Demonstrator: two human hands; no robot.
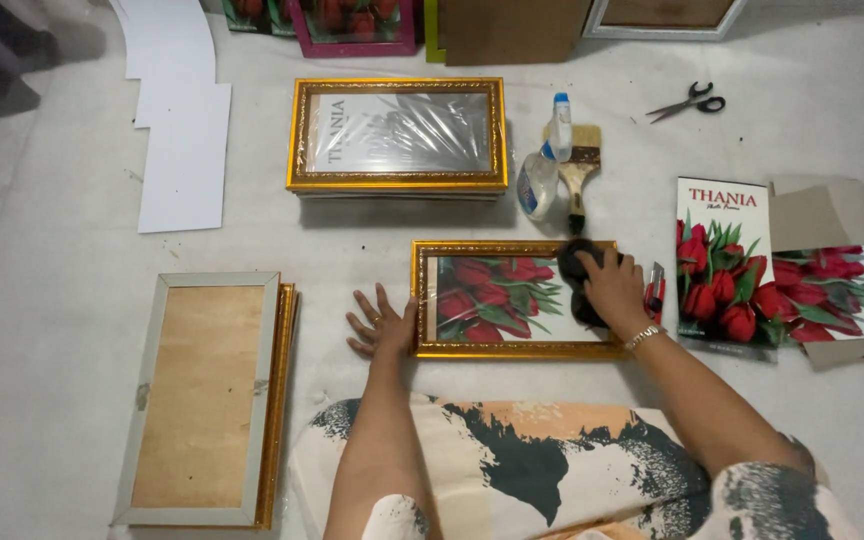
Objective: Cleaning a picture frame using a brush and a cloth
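A gold picture frame (512, 347) with a print of red tulips lies on the floor in front of me. My left hand (382, 322) rests flat with fingers spread against the frame's left edge. My right hand (614, 288) presses a black cloth (572, 262) onto the glass at the frame's right end. A bracelet shows on my right wrist.
A stack of gold frames (397, 180) wrapped in plastic lies behind. A spray bottle (542, 170) and a paintbrush (579, 175) lie beside it, with scissors (690, 103) farther right. Tulip prints (722, 265) lie to the right. Frames lying face down (207, 395) sit left, and white sheets (184, 150) beyond them.
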